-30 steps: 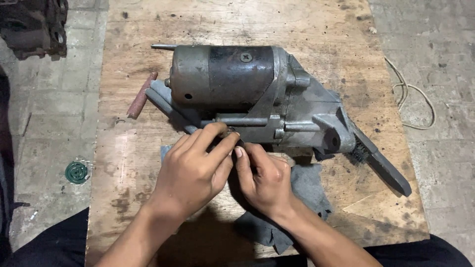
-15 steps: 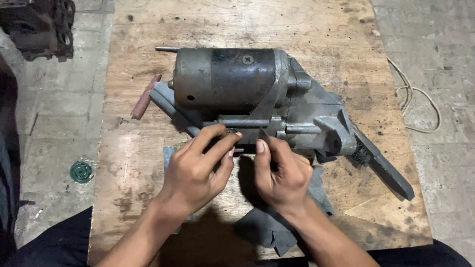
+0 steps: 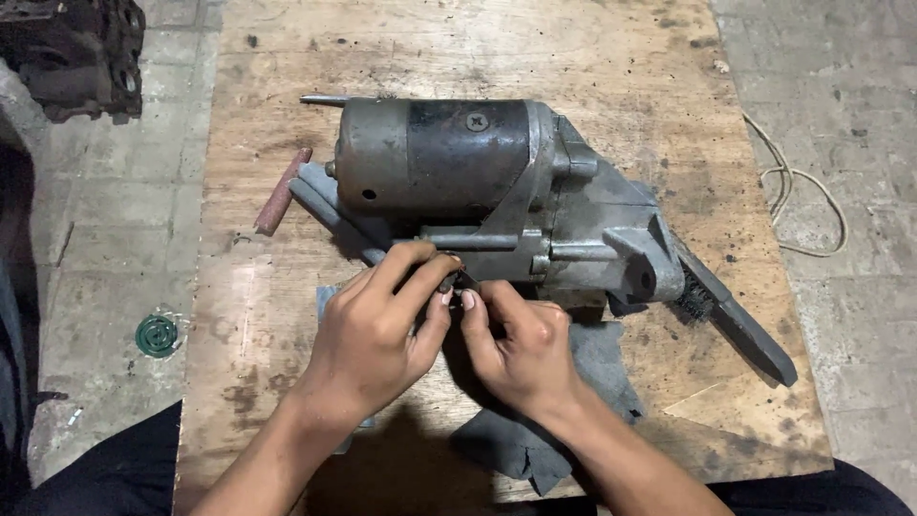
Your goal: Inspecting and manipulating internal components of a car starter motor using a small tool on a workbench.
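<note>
A grey starter motor point(image 3: 478, 182) lies on its side on a wooden board point(image 3: 287, 382). My left hand point(image 3: 377, 334) and my right hand point(image 3: 521, 349) meet at the motor's near side, fingertips pinched on a small dark part point(image 3: 457, 278) against the housing. Which hand bears the part cannot be told. A grey cloth point(image 3: 592, 373) lies under my right hand.
A red-handled tool point(image 3: 282, 191) lies left of the motor. A dark wire brush point(image 3: 735, 320) sticks out from under the motor's right end. A dark engine part point(image 3: 72, 53) sits at the top left, a green round cap point(image 3: 156, 334) on the floor, a cord point(image 3: 802, 205) at right.
My right hand has shifted slightly and its fingers now pinch closer to my left thumb at the motor's underside. The motor has not moved.
</note>
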